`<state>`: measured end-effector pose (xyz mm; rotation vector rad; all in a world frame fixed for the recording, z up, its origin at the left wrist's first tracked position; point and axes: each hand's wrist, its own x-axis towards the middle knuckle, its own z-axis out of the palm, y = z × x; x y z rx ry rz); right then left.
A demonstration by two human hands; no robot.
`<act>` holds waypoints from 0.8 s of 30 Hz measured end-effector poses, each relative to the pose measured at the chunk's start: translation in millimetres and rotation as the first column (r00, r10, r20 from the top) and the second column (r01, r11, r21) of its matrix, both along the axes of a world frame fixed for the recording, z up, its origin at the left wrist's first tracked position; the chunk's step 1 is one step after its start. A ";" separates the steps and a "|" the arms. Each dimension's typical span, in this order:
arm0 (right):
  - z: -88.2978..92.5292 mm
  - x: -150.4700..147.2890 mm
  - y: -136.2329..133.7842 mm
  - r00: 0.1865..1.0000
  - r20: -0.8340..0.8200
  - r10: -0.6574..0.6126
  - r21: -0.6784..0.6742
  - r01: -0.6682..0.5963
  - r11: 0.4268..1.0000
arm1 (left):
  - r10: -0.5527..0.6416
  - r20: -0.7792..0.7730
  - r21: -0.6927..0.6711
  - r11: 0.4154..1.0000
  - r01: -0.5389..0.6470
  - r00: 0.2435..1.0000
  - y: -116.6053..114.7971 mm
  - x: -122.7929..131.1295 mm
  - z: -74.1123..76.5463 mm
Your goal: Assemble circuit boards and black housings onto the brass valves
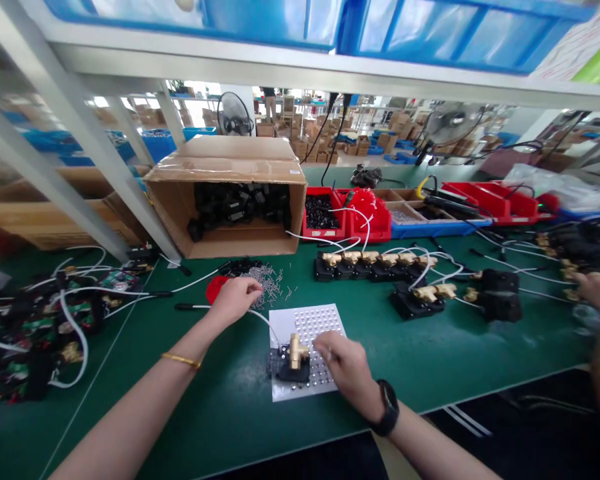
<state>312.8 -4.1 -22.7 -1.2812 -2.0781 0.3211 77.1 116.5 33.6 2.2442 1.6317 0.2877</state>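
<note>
My left hand (237, 298) has its fingertips pinched together beside a pile of small screws (269, 283); whatever they hold is too small to make out. A red object (215, 289) lies partly behind this hand. My right hand (347, 363) is curled over the right side of a white sheet (285, 321) carrying rows of small silvery pieces. Its fingertips are closed, and I cannot make out what is in them. Between the hands, on the sheet, rests a black housing (293, 371) with a brass valve (296, 351) on top and a white cable (264, 319) running off to the left.
A cardboard box (225, 160) of black parts stands behind, next to red bins (325, 230). Brass-and-black units (375, 263) line the table at right. Circuit boards and cables (65, 327) are heaped at left. Another person's hand (597, 291) is at far right; a shelf (300, 70) spans overhead.
</note>
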 end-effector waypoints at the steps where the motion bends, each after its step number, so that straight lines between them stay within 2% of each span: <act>1: 3.8 -0.5 20.7 0.991 -0.032 -0.130 -0.093 0.127 0.988 | -0.024 -0.012 -0.019 1.000 0.024 1.000 8.5 14.3 -3.0; 2: 7.4 -2.0 42.7 0.974 -0.004 -0.225 -0.190 0.220 0.957 | -0.040 -0.031 -0.037 0.999 0.039 0.999 16.0 28.1 -6.9; 3: 10.2 -4.5 64.4 0.966 0.031 -0.257 -0.239 0.257 0.936 | -0.050 -0.056 -0.055 0.997 0.047 0.997 22.0 40.9 -11.8; 6: 11.1 -15.0 114.6 0.964 0.108 -0.243 -0.296 0.264 0.918 | -0.052 -0.130 -0.107 0.993 0.038 0.990 30.8 69.7 -29.0; 9: 3.1 -26.7 134.5 0.962 0.157 -0.223 -0.346 0.265 0.900 | -0.045 -0.138 -0.125 0.992 0.028 0.989 31.8 83.0 -41.6; 11: -0.7 -31.7 135.8 0.962 0.166 -0.219 -0.374 0.267 0.888 | -0.043 -0.091 -0.117 0.993 0.032 0.995 30.8 84.9 -42.3; 15: 4.4 -26.2 119.2 0.971 0.080 -0.224 -0.406 0.237 0.882 | 0.005 0.119 -0.032 0.999 -0.001 0.993 16.7 67.0 -24.5; 18: 9.3 -11.4 84.8 0.975 -0.059 -0.213 -0.440 0.166 0.882 | 0.076 0.315 0.036 0.995 -0.092 0.946 -15.7 33.9 -13.5; 20: 7.3 -3.8 55.1 0.973 -0.130 -0.191 -0.499 0.102 0.860 | 0.174 0.495 -0.028 0.983 -0.184 0.851 -43.1 11.8 -17.9; 21: 4.8 -1.9 41.1 0.966 -0.184 -0.180 -0.553 0.050 0.832 | 0.251 0.612 -0.124 0.967 -0.223 0.750 -55.6 3.5 -23.8; 23: -1.8 -2.0 20.0 0.925 -0.331 -0.188 -0.646 -0.077 0.759 | 0.364 0.717 -0.295 0.931 -0.214 0.595 -74.5 -4.6 -39.6; 24: -5.2 -3.4 13.8 0.892 -0.405 -0.200 -0.656 -0.131 0.744 | 0.389 0.728 -0.352 0.919 -0.179 0.565 -80.0 -4.4 -47.7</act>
